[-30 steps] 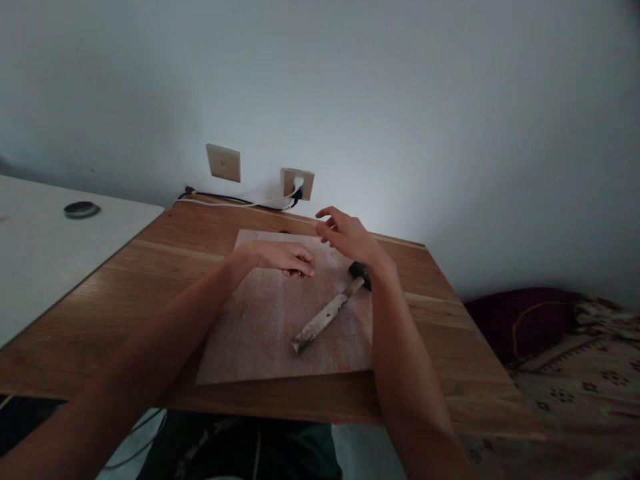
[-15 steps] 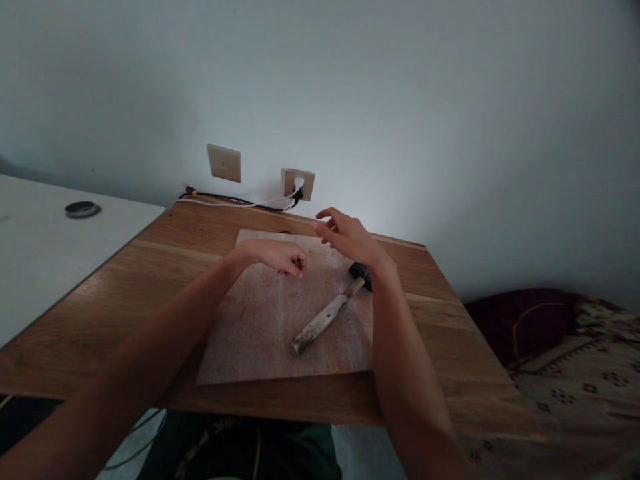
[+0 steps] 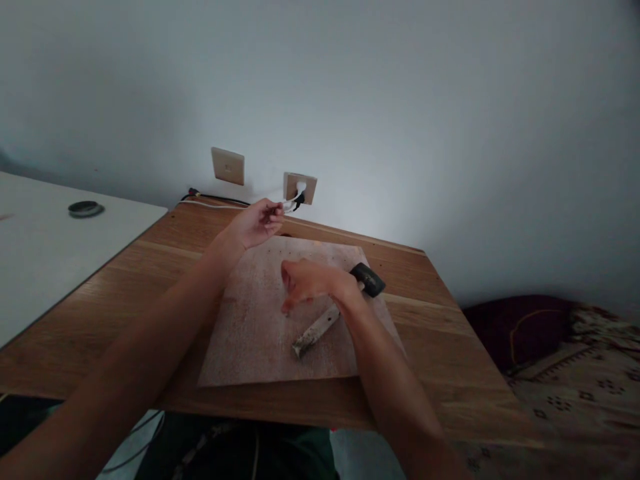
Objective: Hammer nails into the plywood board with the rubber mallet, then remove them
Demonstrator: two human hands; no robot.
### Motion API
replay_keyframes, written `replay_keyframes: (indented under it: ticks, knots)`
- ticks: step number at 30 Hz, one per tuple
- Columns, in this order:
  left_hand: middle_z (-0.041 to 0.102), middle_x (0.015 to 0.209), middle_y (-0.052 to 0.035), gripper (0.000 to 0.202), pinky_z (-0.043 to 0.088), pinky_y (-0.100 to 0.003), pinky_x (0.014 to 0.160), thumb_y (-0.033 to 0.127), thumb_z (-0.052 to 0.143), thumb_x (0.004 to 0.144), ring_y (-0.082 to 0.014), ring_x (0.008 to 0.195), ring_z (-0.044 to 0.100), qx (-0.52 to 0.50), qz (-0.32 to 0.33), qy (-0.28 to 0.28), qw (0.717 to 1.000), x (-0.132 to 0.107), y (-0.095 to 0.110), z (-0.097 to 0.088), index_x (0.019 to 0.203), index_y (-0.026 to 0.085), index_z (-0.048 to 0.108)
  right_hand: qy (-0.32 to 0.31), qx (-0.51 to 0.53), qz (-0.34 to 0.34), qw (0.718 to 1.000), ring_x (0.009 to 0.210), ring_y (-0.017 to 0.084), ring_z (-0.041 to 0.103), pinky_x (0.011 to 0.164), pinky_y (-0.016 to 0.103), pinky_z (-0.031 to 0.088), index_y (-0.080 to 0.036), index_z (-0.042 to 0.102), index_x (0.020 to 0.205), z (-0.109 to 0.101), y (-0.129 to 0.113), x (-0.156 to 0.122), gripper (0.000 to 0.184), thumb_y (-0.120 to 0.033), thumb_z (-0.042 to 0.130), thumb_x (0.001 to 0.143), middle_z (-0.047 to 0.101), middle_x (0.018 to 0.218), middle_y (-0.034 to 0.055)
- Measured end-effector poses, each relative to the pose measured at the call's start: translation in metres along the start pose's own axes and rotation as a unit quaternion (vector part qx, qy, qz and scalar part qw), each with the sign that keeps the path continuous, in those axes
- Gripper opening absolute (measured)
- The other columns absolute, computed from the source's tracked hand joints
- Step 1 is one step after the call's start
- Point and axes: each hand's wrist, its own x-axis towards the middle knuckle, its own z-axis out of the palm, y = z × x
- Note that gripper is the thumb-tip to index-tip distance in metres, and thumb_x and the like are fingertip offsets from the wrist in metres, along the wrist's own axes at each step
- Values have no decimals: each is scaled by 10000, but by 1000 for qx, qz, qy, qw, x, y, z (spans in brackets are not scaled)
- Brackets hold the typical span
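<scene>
A wooden board lies on the wooden table, with a row of small dark dots near its far edge. Over the board's far left part, my left hand is turned palm up with its fingers curled in; what they hold is too small to name. My right hand is over the middle of the board, thumb and fingers pinched downward, and anything between them is too small to name. Beneath that wrist rests a hammer with a black head and a worn pale handle, partly covered by my forearm.
The wooden table stands against the wall. A socket with plugs and cables is behind it, beside a wall plate. On the white table at left sits a round dark object. Patterned fabric lies at right.
My left hand has moved away from me and left, turning palm up. My right hand has come nearer and left, from spread fingers to a pinch low over the board. The hammer has stayed put.
</scene>
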Motion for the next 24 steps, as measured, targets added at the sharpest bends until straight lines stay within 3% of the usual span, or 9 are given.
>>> replay_keyframes:
  ticks: [5,11,16,20,24]
  knots:
    - [518,613,10,170,297,-122,348,38,455,927,-56,438,470,-139,-24,59,988,-2,-1,10,857,135,576,-8,11,-10,1000,465,150,621,472,262,420,-223,589,928,18,-17,7,354,-86,831,709,661,628,-61]
    - [568,657,-12,197,406,-91,429,82,391,991,-70,531,573,-264,47,98,958,-4,-1,14,866,173,513,36,-2,-32,999,580,164,649,511,258,398,-233,599,848,16,-19,2,388,44,783,648,656,630,-56]
    - [563,642,-22,176,411,-121,439,68,426,951,-92,538,571,-221,11,95,971,0,-19,23,844,164,527,40,-83,-49,995,771,201,701,582,259,439,-227,640,1009,17,-22,5,398,-1,744,698,721,764,-2]
    - [541,619,-9,163,346,-143,391,106,500,925,-87,489,533,-123,-12,67,990,7,-26,19,779,176,513,63,-139,-34,988,914,254,720,660,287,473,-225,638,1038,11,-12,6,360,-52,729,736,748,850,41]
    - [425,530,46,244,170,-174,322,142,541,901,-56,372,341,-13,-67,41,997,14,-37,7,686,203,442,133,-49,-33,989,856,221,712,707,296,506,-212,625,1043,-12,12,-7,364,-33,704,736,742,846,23]
